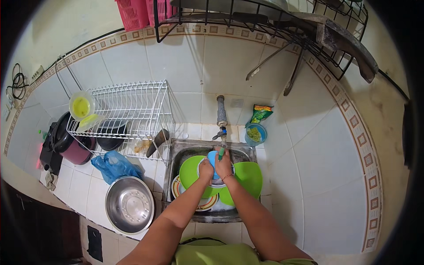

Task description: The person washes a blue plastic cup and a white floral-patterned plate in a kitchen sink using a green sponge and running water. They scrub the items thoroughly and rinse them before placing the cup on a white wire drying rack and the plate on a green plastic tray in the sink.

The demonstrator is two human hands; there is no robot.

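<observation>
My left hand [206, 169] grips the left side of a small blue cup or bowl [213, 158] under the faucet [221, 112]. My right hand [223, 165] holds its right side, close to the green spout end [221, 153]. Just beneath my hands lies a white-rimmed bowl [215, 183]. Two green plates [188, 172], one left and one right, and a plate with an orange-striped rim [207, 203] lie below in the metal sink [212, 219]. The cup's lower part is hidden by my fingers.
Left of the sink stand a steel basin [129, 205], a blue plastic bag [116, 165] and a white wire dish rack [132, 134]. A blue container [255, 134] sits at the back right beside a green packet [261, 113]. A black wire shelf [232, 23] with pans overhangs the wall.
</observation>
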